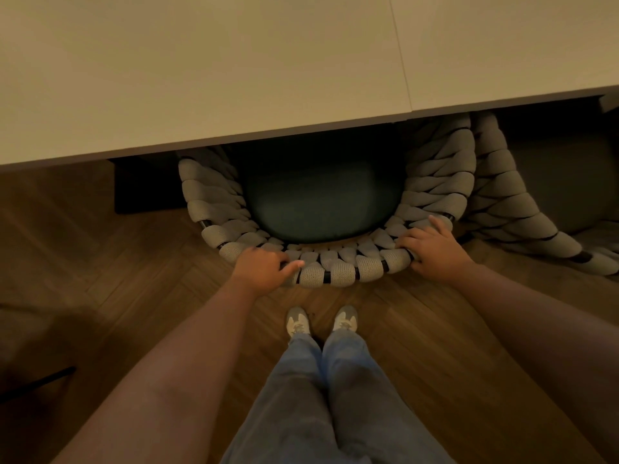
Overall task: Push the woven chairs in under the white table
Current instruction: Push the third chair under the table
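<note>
A woven chair point(338, 267) with thick beige cord on a dark frame and a dark green seat cushion point(318, 202) stands partly under the white table point(201, 68); its front half is hidden by the tabletop. My left hand point(261, 269) grips the top rim of the curved backrest on the left, fingers curled over it. On the right part of the same rim, my right hand point(432, 249) holds on with its fingers over the cords. A second woven chair point(516, 209) stands right beside it, also partly under the table.
The herringbone wooden floor point(100, 256) surrounds the chairs. My feet in light shoes point(321, 321) stand just behind the backrest. A dark table leg base point(147, 185) sits left of the chair. A thin dark object point(37, 383) lies at the lower left.
</note>
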Tool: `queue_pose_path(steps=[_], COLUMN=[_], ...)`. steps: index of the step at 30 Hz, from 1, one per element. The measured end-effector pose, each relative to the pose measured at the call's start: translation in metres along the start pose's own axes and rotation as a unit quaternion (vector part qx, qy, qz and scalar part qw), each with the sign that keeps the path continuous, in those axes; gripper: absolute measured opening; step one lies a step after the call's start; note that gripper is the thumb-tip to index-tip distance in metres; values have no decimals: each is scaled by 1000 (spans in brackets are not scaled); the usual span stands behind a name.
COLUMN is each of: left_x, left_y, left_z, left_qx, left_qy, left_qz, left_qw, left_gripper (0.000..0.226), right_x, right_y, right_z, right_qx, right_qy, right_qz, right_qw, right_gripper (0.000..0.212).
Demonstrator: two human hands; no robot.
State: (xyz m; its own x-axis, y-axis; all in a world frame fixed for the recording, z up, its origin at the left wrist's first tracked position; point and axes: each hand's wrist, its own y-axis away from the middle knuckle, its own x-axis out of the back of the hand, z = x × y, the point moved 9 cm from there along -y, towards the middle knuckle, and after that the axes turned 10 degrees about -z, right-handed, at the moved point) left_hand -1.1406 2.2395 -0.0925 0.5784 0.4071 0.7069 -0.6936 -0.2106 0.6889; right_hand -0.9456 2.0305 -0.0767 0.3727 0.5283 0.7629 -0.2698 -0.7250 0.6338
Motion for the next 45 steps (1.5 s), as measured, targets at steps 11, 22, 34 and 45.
queue_pose_path(steps=[11,22,34,45], left_x=[6,39,2,-106], left_y=[10,37,176,334], left_z=[7,-14,-104,-232], left_qx=[11,62,156,275], left_qy=[113,171,473,534], left_qz=[66,146,256,330], left_qw=[991,972,829,729], left_gripper=[47,51,53,56], right_x=[23,43,89,88], right_y=[9,-1,-32,-34], right_z=[-2,-41,-202,-463], right_qx=[-25,-21,120,231], right_qy=[-213,-218,-290,-234], right_qz=[38,119,45,-5], right_qw=[976,969,948,945], right_gripper=[40,40,67,77])
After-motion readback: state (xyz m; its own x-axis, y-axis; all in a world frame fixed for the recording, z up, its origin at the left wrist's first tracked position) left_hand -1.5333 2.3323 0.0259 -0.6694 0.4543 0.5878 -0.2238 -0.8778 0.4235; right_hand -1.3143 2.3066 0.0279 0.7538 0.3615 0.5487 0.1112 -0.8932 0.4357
